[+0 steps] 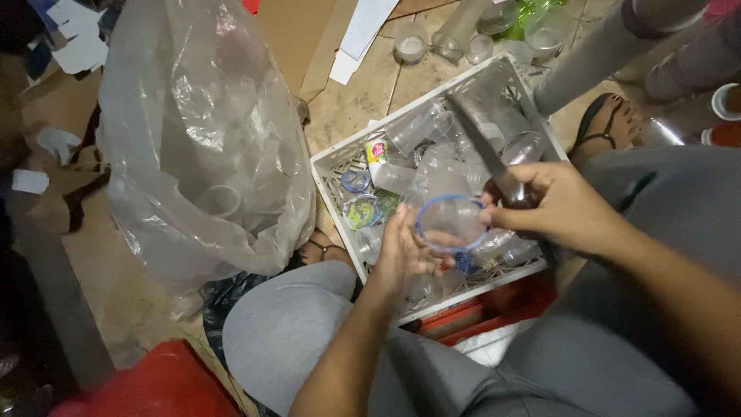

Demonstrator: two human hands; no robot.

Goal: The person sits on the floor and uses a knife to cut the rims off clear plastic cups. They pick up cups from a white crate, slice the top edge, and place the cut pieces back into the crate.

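Honestly a lot here is hard to read. The white slatted plastic crate (328, 166) is packed with clear plastic cups lying over each other, so you can't really tell where one ends and the next begins, and a couple of round foil lids show through the pile. The big crumpled clear plastic bag (193, 131) has more cups in it, but they're just pale rings through the film. At the top right another person's sandalled foot (606, 123) and grey trouser leg are cut off by the frame edge.

Now the fingers. The left hand (401, 255) is cupped, fingers partly curled, touching the left side of a clear plastic cup with a blue rim (450, 224); its fingertips sit right on the rim's edge, so it's gripping the cup rather than loose. The right hand (559, 208) is clenched around the handle of a steel-bladed knife (482, 147), with the blade angling up and away from the knuckles over the crate. The thumb and fingertips of that hand also press the right edge of the cup's rim.

So the cup sits directly between the two sets of fingers, mouth facing up at the camera, just above the crate's near wall. The knife handle itself is hidden inside the fist, so can't tell its colour.
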